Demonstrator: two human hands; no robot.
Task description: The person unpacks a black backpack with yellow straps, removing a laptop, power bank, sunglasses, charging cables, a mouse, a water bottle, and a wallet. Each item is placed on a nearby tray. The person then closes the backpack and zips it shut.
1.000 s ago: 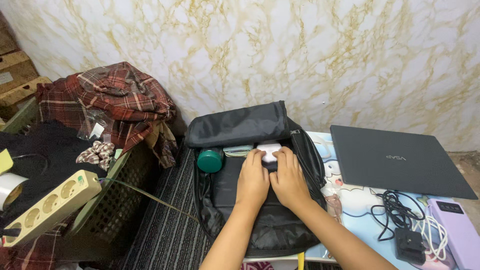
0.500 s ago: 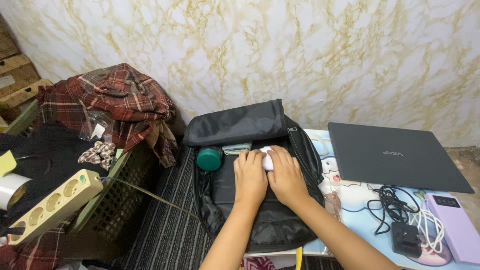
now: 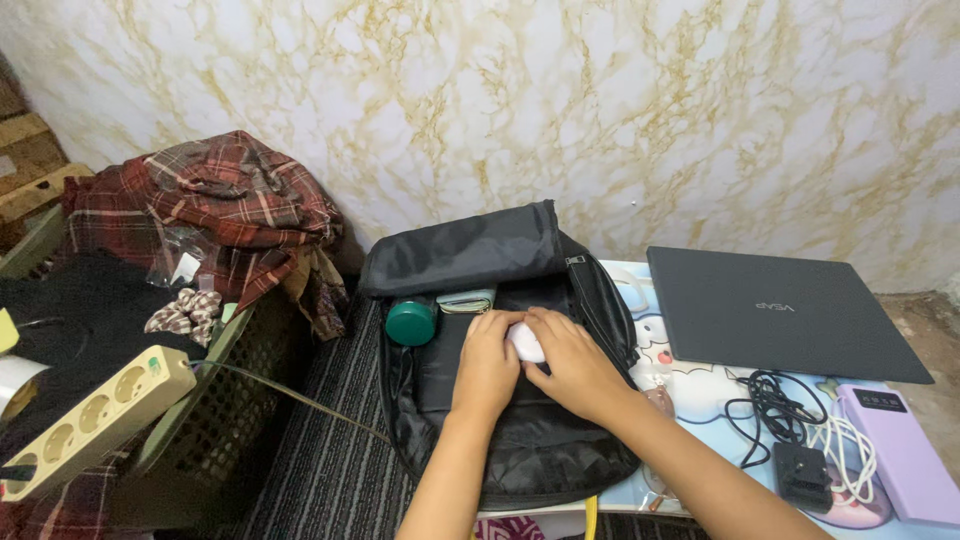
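An open black backpack (image 3: 520, 450) lies flat in front of me, its flap folded back toward the wall. Both my hands are inside its opening. My left hand (image 3: 487, 362) and my right hand (image 3: 573, 364) press together on a small white rounded object (image 3: 526, 342), mostly hidden by my fingers. A green-capped bottle (image 3: 410, 322) lies in the bag to the left of my hands. A greenish flat pouch (image 3: 466, 299) sits just behind my fingers.
A closed dark laptop (image 3: 780, 315) lies to the right on a cartoon-print mat (image 3: 700, 390). A black charger with cables (image 3: 795, 440) and a lilac power bank (image 3: 900, 450) are nearby. At left: a beige power strip (image 3: 95, 420), a basket (image 3: 225, 400), plaid cloth (image 3: 230, 200).
My hands have drawn slightly toward me with the white object, which now shows less between my fingers. The view has shifted a little to the right.
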